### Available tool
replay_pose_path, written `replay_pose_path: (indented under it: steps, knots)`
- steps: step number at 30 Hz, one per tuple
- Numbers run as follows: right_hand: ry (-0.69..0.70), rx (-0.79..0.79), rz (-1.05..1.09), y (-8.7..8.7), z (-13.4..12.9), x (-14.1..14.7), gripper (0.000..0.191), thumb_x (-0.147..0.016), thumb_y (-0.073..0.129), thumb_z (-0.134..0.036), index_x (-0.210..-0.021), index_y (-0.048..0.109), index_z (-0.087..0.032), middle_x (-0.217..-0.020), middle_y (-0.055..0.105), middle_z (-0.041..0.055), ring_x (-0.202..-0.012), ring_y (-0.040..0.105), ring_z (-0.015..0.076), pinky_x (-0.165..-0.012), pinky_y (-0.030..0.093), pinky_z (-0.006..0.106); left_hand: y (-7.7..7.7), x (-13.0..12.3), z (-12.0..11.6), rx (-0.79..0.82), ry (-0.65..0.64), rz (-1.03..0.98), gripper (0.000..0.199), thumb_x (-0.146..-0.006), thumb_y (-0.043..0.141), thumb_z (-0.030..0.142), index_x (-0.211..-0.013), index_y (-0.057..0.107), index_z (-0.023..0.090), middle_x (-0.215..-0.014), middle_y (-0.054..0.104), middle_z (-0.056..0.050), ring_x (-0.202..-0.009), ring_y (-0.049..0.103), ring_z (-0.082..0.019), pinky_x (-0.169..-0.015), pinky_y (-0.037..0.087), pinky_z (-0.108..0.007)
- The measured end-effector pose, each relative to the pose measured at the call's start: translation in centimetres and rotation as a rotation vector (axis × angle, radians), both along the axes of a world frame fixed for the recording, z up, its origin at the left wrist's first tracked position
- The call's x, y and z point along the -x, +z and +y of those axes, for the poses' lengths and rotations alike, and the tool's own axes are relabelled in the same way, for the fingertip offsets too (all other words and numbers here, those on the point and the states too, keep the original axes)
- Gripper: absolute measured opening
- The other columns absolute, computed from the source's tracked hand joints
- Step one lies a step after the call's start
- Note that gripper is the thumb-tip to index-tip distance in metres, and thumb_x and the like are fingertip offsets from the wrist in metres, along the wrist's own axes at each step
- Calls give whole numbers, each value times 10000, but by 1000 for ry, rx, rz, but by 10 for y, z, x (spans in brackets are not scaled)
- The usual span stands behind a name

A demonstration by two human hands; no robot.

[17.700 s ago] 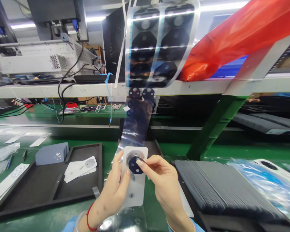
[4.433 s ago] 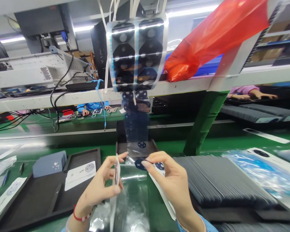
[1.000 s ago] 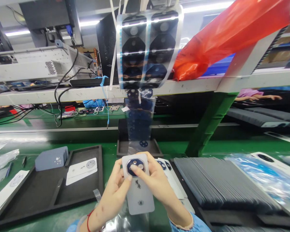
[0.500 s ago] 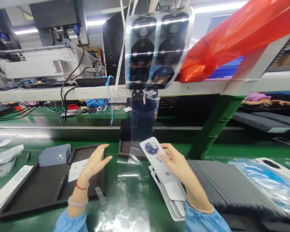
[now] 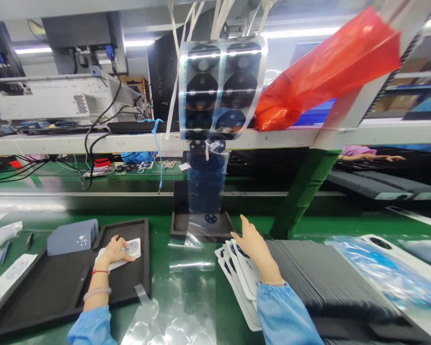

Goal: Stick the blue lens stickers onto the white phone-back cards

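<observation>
My left hand (image 5: pixel 113 253) is closed on a white card (image 5: pixel 132 247) with a round printed pattern, over the right compartment of a black tray (image 5: pixel 39 282). Beneath that hand, other white pieces are partly hidden. Fingers apart and empty, my right hand (image 5: pixel 253 244) hovers at the upper end of several fanned white phone-back-shaped panels (image 5: pixel 237 282) with dark round camera areas. To its right stands a long row of thin grey sheets (image 5: pixel 323 273). Grey-blue plates (image 5: pixel 72 237) lean together at the tray's back.
A strip of film with black round stickers (image 5: pixel 206 187) hangs from the shelf (image 5: pixel 280 139) over a small dark tray (image 5: pixel 175 225). A red bag (image 5: pixel 323 72) hangs at upper right. Clear plastic (image 5: pixel 179 316) lies in front; a green-wrapped post (image 5: pixel 303 191) rises behind the grey sheets. Another person's hand shows far right.
My left hand has moved down into the tray and closed on a white card. My right hand has let go of the white panel, which now lies on the fanned panels. The view has shifted slightly.
</observation>
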State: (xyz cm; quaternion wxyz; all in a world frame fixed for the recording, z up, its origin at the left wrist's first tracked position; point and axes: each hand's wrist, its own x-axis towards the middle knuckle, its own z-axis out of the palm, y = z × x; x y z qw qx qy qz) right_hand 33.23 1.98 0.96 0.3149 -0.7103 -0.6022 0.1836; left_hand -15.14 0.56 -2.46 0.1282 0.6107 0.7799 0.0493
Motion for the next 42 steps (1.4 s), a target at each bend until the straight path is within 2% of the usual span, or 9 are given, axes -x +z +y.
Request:
replay_pose_path:
  steps: [4,7,12,15,22,27,33,38,42]
  knots:
    - [125,-190,160,-12,24,27,870,-867,647,-344,-1582,185,-162,-1390,599,219,-1335,566,316,-1056,467,455,-4,4,2,38,30,28,563,-876,730,381,-1365,534,182,-1439,509,-131,-1258,531,-319,-1048,440,-517]
    - [226,-310,258,-19,32,47,902,-873,633,-308,-1602,125,-149,-1319,664,190,-1212,660,252,-1029,498,410,-2,4,1,58,47,29,626,-809,772,389,-1350,538,177,-1409,522,-134,-1236,542,-316,-1038,433,-488]
    - [359,-456,284,-7,24,55,549,-881,578,-244,-1427,538,-192,-1253,719,135,-910,738,214,-941,557,403,5,0,-1,58,82,5,647,-611,843,432,-1134,595,145,-1279,587,-167,-1192,586,-339,-1005,450,-455]
    - [436,-507,275,8,15,55,422,-890,569,-232,-1301,663,-214,-1013,789,71,-870,746,220,-900,581,396,11,-3,-1,15,102,-26,695,-482,841,437,-1059,560,171,-1270,590,-204,-1232,577,-402,-1015,439,-498]
    - [533,-675,254,37,-18,65,296,-977,521,-295,-1062,802,-269,-899,751,51,-811,714,202,-811,603,351,44,-16,-10,-91,138,-223,707,-583,711,531,-1143,501,153,-1118,703,-208,-1115,657,-458,-1017,411,-580]
    - [614,-795,185,52,-43,62,397,-1009,455,-181,-1120,802,-340,-1048,686,64,-959,698,185,-876,609,344,90,-50,-32,-208,-90,-547,854,-698,619,675,-1369,473,167,-1378,617,-179,-1256,599,-349,-1047,460,-423]
    - [555,-846,203,65,-65,68,342,-1023,503,-217,-1202,767,-339,-977,678,57,-869,709,172,-792,630,301,118,-123,-73,-195,-624,-1466,887,-697,650,829,-1302,640,180,-1152,707,-165,-864,656,-250,-681,505,-303]
    - [569,-866,197,76,-81,71,309,-1016,527,-237,-1144,792,-333,-909,700,55,-782,710,184,-703,628,291,124,-163,-90,-42,-640,-1649,871,-682,724,780,-1275,697,144,-896,742,-122,-794,662,-245,-657,498,-292]
    - [611,-895,153,76,-85,70,363,-1012,495,-185,-1077,812,-349,-965,707,54,-833,720,186,-716,633,299,132,-177,-98,-59,-374,-1839,697,-796,661,697,-1168,756,115,-996,781,-148,-804,683,-220,-752,528,-293]
